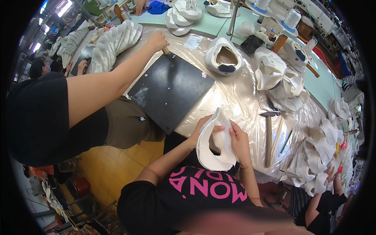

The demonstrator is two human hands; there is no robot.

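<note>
A white shoe upper is held upright just above the near edge of the plastic-covered surface, the left hand cupping its outer curve, the right hand pinching an inner panel between its fingers. Best done with firm, even pressure along the seam. A hammer lies just beside; a co-worker's hand grips a tool at a black slab.

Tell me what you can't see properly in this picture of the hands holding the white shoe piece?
All in the head view:
- Left hand: mostly hidden behind the white shoe upper.
- Right hand: its fingertips are tucked into the upper's fold.
- Tool under a co-worker's hand: only a wooden stub shows.
- Hammer: its head is small and glared by the plastic sheet.
- Table's far corners: cut off by the dark rim.
</note>
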